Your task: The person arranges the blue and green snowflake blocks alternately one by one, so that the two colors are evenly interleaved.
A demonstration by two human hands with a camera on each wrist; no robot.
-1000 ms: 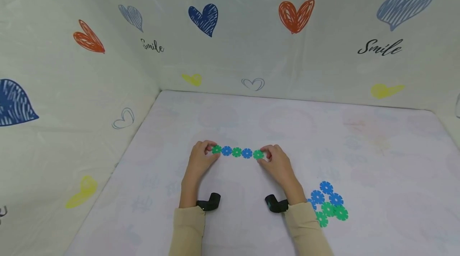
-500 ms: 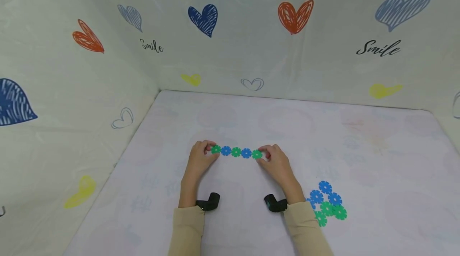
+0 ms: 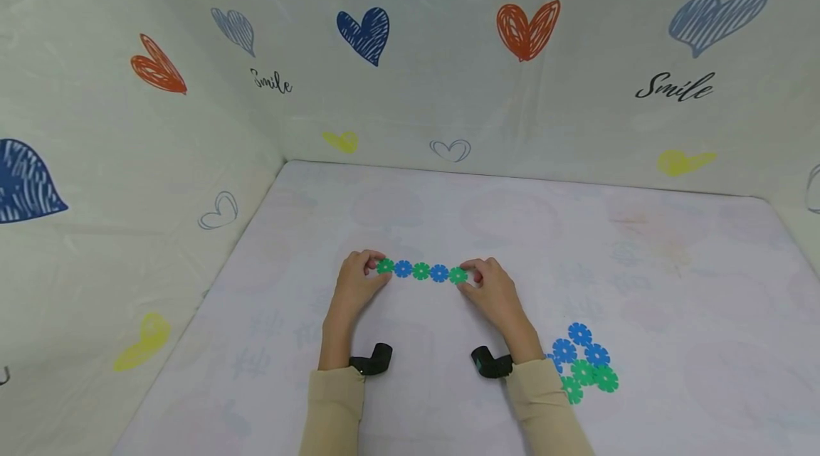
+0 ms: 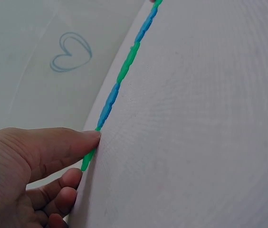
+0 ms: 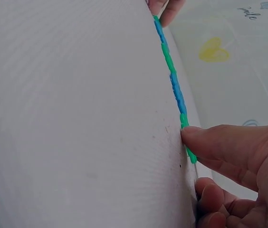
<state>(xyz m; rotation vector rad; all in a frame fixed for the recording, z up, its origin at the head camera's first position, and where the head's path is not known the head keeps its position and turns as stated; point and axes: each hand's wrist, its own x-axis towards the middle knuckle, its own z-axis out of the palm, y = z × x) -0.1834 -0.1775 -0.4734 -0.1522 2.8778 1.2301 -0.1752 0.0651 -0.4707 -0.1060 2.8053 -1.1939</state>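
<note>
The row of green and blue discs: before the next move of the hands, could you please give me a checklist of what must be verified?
1. Left hand pinches the left-end green disc: ok.
2. Right hand pinches the right-end green disc: ok.
3. Colours alternate along the row, green, blue, green, blue, green: ok.
4. Joints between the discs are tight: cannot tell; the pictures do not show firmness.
5. Every disc in the cluster is fully visible: not ok; the right arm partly hides some.
</note>
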